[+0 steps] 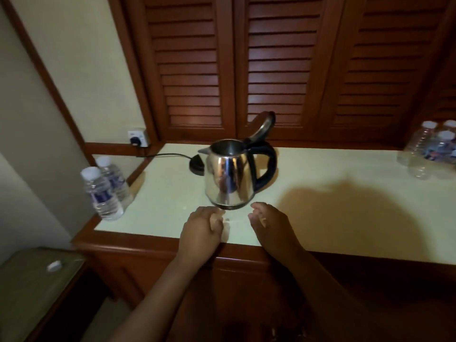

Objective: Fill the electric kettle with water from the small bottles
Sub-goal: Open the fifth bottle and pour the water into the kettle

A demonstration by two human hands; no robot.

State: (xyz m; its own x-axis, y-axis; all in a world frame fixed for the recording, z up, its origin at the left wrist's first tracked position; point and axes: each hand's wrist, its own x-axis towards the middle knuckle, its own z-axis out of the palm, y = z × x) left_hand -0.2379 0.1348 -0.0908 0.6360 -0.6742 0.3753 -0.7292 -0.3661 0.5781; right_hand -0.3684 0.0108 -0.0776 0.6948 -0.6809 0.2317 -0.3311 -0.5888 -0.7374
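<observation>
This looks like a hotel room. A kettle [230, 177] and small water bottles [104, 188] stand on a pale counter [345, 193] before louvred wooden doors [278, 65], with a wall socket [138, 138] beside.

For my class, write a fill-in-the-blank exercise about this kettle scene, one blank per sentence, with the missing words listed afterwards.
1. The lid of the steel kettle stands ____.
2. At the counter's left edge stand ____ capped water bottles.
3. The kettle is off its black base, which lies to its ____.
4. Neither the left hand nor the right hand holds a ____.

Missing words: open; two; left; bottle
</observation>
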